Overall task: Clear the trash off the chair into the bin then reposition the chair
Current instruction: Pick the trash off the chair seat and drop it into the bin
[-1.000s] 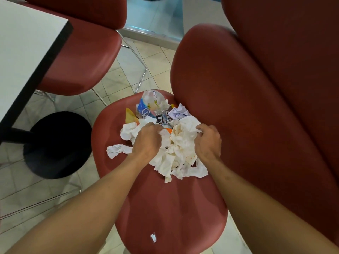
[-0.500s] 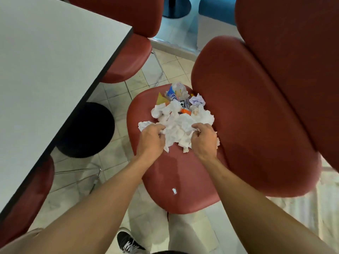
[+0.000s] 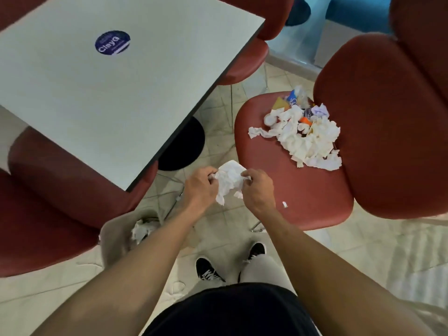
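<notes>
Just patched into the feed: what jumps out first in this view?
Both hands, left hand and right hand, grip a crumpled white napkin wad at center, off the seat. A big trash pile lies on the red chair at right. The bin, tissue inside, stands at lower left.

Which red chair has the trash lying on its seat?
The chair on the right; a pile of crumpled napkins and wrappers lies on its seat.

Cafeteria corner with a table and red chairs.
A pale grey table [image 3: 116,93] bearing a round blue sticker [image 3: 112,42] stands on beige floor tiles [image 3: 363,251].
</notes>
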A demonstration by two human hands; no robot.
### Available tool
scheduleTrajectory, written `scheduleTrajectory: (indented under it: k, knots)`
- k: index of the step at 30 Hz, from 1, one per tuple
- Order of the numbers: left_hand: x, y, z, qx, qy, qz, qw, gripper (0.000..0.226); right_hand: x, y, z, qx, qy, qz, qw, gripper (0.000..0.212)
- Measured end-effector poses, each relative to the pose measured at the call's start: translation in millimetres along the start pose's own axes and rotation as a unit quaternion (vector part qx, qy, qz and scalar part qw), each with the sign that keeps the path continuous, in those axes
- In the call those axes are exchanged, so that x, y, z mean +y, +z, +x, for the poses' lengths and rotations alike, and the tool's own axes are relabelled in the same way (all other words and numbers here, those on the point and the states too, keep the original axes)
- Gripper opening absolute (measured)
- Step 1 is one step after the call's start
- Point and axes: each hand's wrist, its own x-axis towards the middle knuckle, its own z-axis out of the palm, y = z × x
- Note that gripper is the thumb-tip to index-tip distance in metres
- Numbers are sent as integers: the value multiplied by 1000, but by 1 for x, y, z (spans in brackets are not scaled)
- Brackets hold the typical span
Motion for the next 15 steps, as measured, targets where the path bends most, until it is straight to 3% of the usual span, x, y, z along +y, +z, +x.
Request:
scheduleTrajectory:
  k: [15]
  knots:
    - [-111, -85, -93, 166, -199, -31, 965, 17, -64, 97, -72, -160, -97, -35, 982, 33]
